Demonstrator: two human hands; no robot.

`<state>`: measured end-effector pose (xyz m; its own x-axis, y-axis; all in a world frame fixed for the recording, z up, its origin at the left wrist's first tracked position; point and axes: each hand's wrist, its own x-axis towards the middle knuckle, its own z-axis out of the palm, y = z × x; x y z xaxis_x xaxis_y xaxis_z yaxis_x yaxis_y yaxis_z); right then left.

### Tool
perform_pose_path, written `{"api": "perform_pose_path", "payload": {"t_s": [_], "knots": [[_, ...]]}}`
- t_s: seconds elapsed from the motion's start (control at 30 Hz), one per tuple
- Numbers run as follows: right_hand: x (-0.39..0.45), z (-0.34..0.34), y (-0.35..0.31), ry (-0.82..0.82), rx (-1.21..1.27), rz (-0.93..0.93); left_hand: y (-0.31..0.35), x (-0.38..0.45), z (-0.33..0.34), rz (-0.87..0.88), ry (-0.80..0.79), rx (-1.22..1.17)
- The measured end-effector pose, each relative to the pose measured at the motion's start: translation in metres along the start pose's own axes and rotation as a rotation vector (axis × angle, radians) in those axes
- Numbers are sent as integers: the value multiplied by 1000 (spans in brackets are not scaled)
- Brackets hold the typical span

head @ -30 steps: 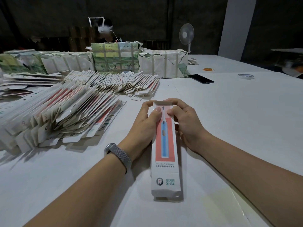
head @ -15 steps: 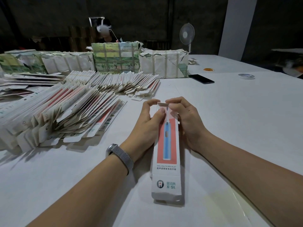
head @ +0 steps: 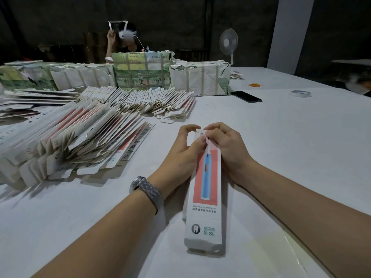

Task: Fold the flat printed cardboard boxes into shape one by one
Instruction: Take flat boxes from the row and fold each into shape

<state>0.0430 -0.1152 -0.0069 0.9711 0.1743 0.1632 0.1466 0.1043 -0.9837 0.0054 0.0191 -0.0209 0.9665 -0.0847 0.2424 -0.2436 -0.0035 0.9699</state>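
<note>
Closing the far end of one toothbrush box [head: 204, 199], by the look of it: already popped up into a long sleeve, lying lengthwise on the white table [head: 291, 157] straight ahead, near end toward the camera. Left hand [head: 185, 149] curled against the box's left side at the far end, thumb on the top face, fingertips pinching the small end flap [head: 200, 131]. Right hand [head: 225, 146] curled on the box's right side, thumb and forefinger pinching the same flap from the other edge. Flap raised, not yet tucked.

Next move, judged from this: bend the flap down along its crease and slide its tongue into the open end while holding the sleeve square, taking care not to crush the thin walls. Near end looks folded shut, though hard to tell for certain.

Readable on the box: "ORAL HEALTH SPECIALIST" in small capitals, a line of Chinese characters beneath, a tooth logo and "X-SL" near the bottom; above, a blue toothbrush picture on a red panel.

Left of the box, fanned stacks of flat blanks [head: 84, 141] waiting; beyond the box, wrapped bundles [head: 199, 79], a dark phone [head: 246, 96] and a tape roll [head: 301, 93]
</note>
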Motion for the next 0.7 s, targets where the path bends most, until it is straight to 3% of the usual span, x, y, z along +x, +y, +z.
{"api": "perform_pose_path", "payload": {"t_s": [0.7], "knots": [[-4,3,-9,-10,10,43,-9,6,-3,0,-41,80]]}}
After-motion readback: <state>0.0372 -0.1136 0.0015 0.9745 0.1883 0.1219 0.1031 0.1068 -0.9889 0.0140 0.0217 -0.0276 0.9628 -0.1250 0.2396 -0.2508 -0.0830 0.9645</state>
